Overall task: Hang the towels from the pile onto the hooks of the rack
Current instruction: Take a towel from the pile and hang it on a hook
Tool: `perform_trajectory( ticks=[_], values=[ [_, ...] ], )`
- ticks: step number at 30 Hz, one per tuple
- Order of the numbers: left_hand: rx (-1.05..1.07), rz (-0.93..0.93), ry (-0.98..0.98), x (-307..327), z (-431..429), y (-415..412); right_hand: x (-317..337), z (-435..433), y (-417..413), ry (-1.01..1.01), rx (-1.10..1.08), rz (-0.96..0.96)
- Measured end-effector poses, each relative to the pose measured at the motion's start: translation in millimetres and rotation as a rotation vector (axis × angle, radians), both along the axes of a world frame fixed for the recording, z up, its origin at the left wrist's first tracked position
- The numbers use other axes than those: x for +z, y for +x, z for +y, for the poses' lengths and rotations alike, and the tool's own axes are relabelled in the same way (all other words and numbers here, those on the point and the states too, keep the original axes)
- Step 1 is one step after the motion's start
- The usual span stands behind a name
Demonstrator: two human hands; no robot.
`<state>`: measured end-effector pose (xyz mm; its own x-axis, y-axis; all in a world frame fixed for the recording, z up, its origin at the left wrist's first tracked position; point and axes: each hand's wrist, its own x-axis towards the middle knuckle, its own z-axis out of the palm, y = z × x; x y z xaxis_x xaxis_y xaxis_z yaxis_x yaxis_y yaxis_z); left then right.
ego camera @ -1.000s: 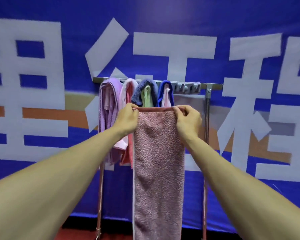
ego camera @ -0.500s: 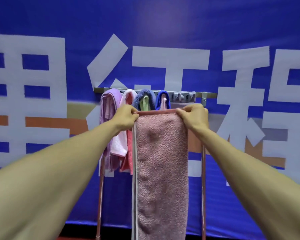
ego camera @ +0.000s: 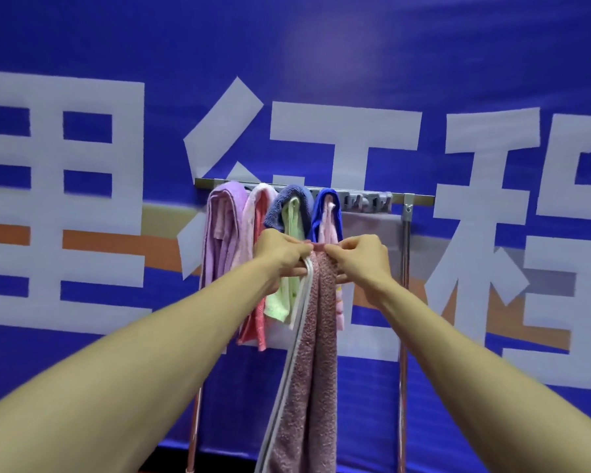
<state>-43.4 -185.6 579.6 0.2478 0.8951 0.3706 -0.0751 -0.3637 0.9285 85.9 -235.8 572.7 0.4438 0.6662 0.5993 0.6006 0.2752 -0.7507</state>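
Head view: mauve towel (ego camera: 309,370) hangs long axis vertical from its bunched top hem. Left grip (ego camera: 282,257) and right grip (ego camera: 359,261) both pinch that hem, close together. The towel is not yet on the rack bar (ego camera: 420,199). Free hooks (ego camera: 365,202) lie above and right of the hem, just past the blue towel (ego camera: 321,206). Right grip is nearer them. Judgement: next move goes up and right.

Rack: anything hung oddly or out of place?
Nothing damaged. Odd: a blue-grey towel sits over a green towel, and a royal blue towel over a pale pink towel, seemingly doubled up, while hooks to their right stand free. The left hand and right hand hold the mauve towel, unhung.
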Motion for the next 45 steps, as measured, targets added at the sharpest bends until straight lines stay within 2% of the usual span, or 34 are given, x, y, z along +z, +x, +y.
perform_trajectory(
  ticks=[4,7,12,17,23,27,30,37,39,41,45],
  values=[
    [0.026,0.079,0.118,-2.1,-0.8,4.2,-2.0,2.5,1.5,0.016,-0.027,-0.052],
    [0.020,0.123,0.209,-3.1,-3.0,8.8,-5.8,-1.0,-0.2,-0.009,-0.041,-0.208],
    [-0.186,0.089,0.113,2.9,-8.2,2.6,-0.7,-13.3,-1.8,0.013,0.110,-0.092],
    [-0.213,0.041,0.156,6.7,-10.6,-6.7,13.2,-20.1,-2.6,-0.007,0.134,-0.202],
    [-0.295,0.183,0.216,3.7,-18.1,-15.3,11.9,-22.9,6.2,-0.043,0.187,-0.234],
    [-0.190,0.179,0.246,-0.3,-15.8,-10.1,5.9,-21.6,6.4,-0.059,0.230,-0.184],
    [-0.127,0.151,0.267,1.1,-9.8,-11.9,8.0,-26.7,6.1,-0.085,0.295,-0.227],
    [0.127,0.051,0.410,-5.5,-5.2,-14.3,16.3,-22.2,10.6,0.009,0.240,-0.187],
    [0.099,0.095,0.325,-11.1,3.4,-17.5,13.1,-15.2,12.3,-0.015,0.145,-0.243],
    [-0.044,0.163,0.152,-18.1,4.4,-18.4,8.2,-10.7,9.8,-0.055,0.107,-0.314],
    [-0.291,0.159,-0.030,-26.9,1.4,-18.2,4.8,-3.3,5.3,0.080,0.131,-0.133]
  ],
)
